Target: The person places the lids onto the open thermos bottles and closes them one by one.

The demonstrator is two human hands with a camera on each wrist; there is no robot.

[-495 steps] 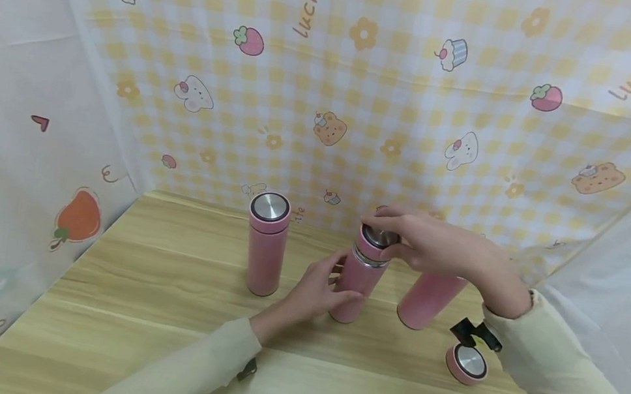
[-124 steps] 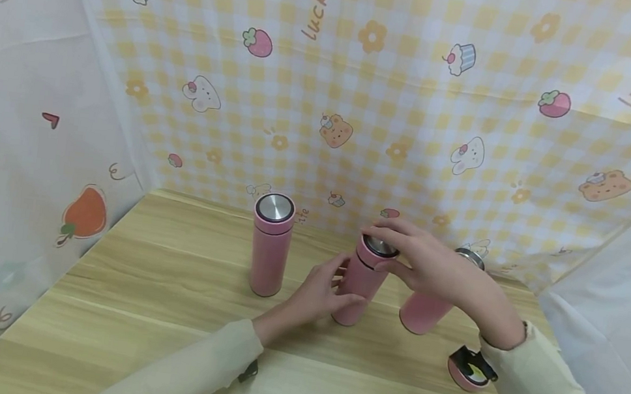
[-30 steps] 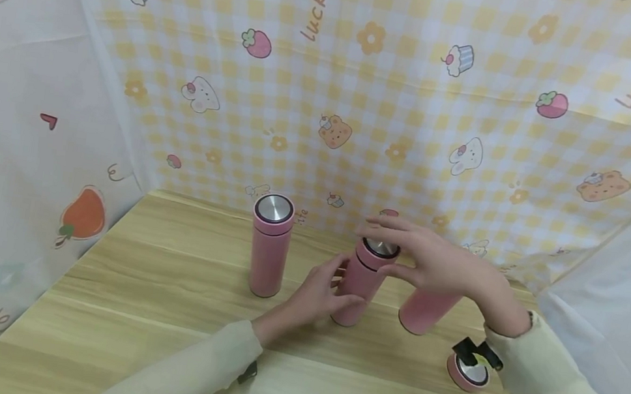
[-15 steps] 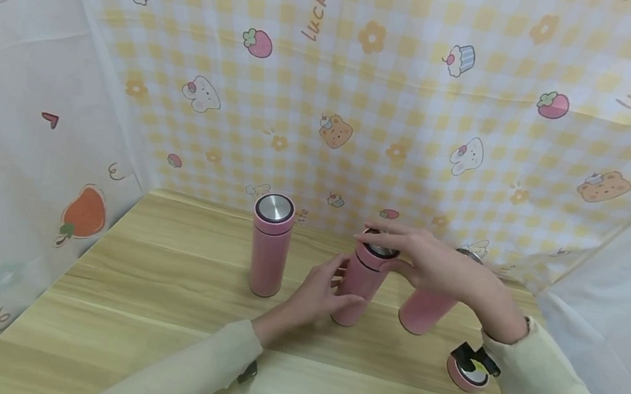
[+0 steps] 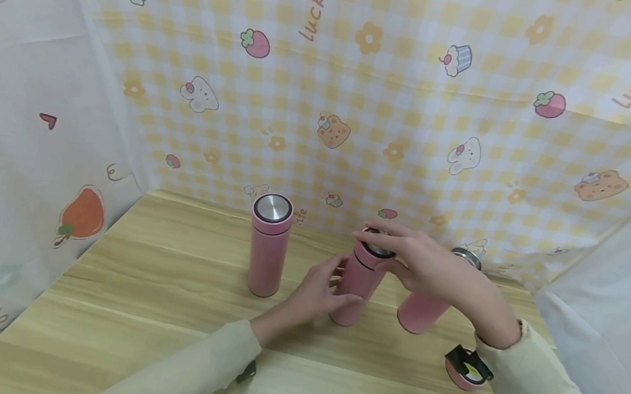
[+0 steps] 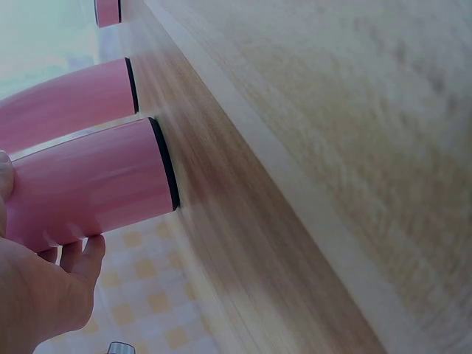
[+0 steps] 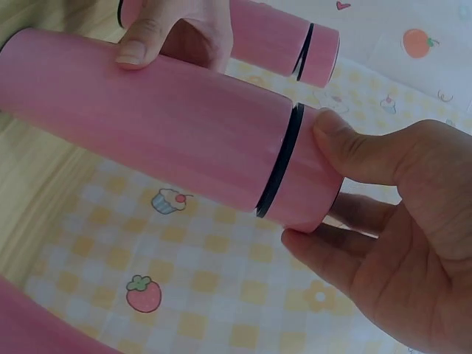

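My left hand (image 5: 312,294) grips the lower body of a pink thermos (image 5: 356,284), which stands on the wooden table. My right hand (image 5: 431,267) pinches its pink lid (image 7: 310,173) between thumb and fingers. Only a thin dark ring shows between lid and body in the right wrist view. Left of it stands another pink thermos (image 5: 266,260) with its lid on. To the right, partly behind my right hand, is a third pink thermos (image 5: 420,314) without a lid, its steel neck showing. A loose pink lid (image 5: 461,379) lies near my right sleeve, partly hidden by the wrist camera.
The light wooden table (image 5: 160,309) runs back to a yellow checked cloth (image 5: 303,103). White cloth hangs along the left (image 5: 6,119) and right (image 5: 620,313) sides. The lidless thermos stands just under my right forearm.
The steel neck that showed under the middle thermos's lid 16.5 seconds ago is now covered. Over the last second my right fingers shift their grip around the lid; my left hand stays put.
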